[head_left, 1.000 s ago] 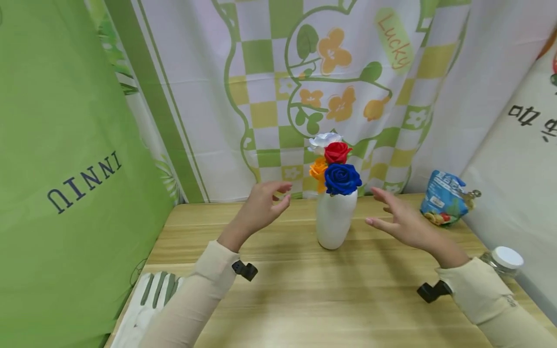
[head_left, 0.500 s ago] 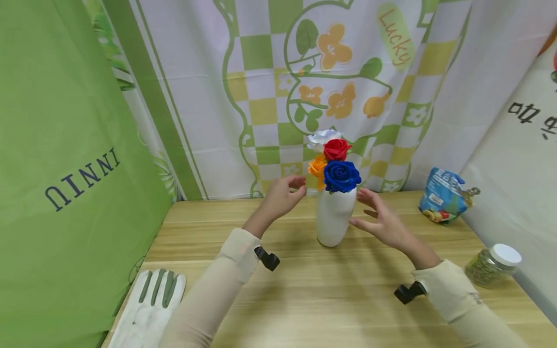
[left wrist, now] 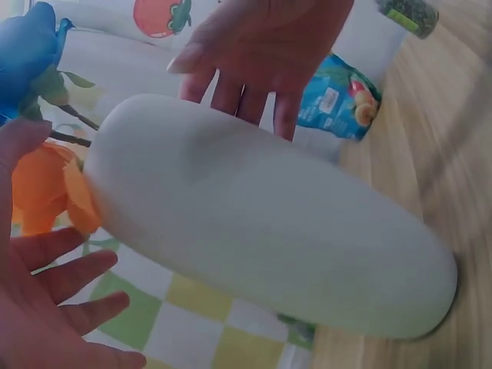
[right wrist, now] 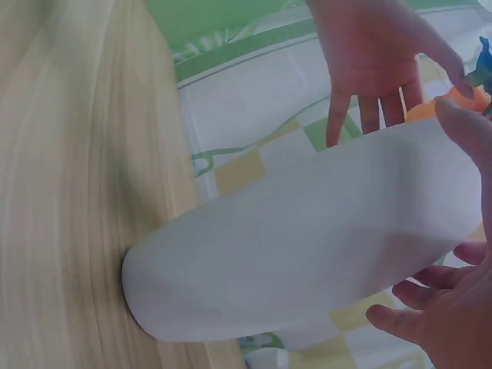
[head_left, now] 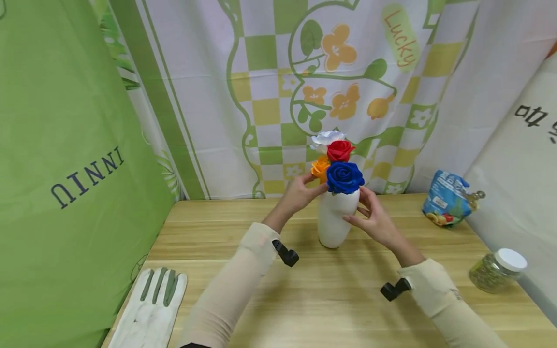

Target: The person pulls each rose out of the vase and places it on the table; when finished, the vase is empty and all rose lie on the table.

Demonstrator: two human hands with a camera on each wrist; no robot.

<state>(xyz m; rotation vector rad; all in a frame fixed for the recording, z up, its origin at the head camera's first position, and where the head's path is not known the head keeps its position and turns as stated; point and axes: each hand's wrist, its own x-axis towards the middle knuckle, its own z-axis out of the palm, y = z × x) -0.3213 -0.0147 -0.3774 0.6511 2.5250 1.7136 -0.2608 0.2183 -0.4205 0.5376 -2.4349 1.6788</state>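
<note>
A white vase [head_left: 333, 224] stands upright on the wooden table, holding artificial roses: a blue rose [head_left: 345, 178], a red rose [head_left: 340, 151], an orange rose [head_left: 321, 167] and a white rose [head_left: 327, 138]. My left hand [head_left: 299, 194] is at the vase's upper left, its fingers loosely spread about the orange rose in the left wrist view; contact is unclear. On the opposite side, my right hand [head_left: 377, 222] is beside the vase's upper body with thumb and fingers apart. In the right wrist view its fingertips [right wrist: 407, 294] are partly behind the vase; whether they touch it, I cannot tell.
White gloves [head_left: 148, 309] with green-grey stripes lie at the table's left front. To the right are a blue snack bag [head_left: 448, 198], clipped at its top, and a lidded jar [head_left: 496, 273]. A patterned curtain [head_left: 261, 111] hangs behind the table.
Both hands have moved inward to the vase from either side, the left one going right and the right one left. The vase and roses keep their place.
</note>
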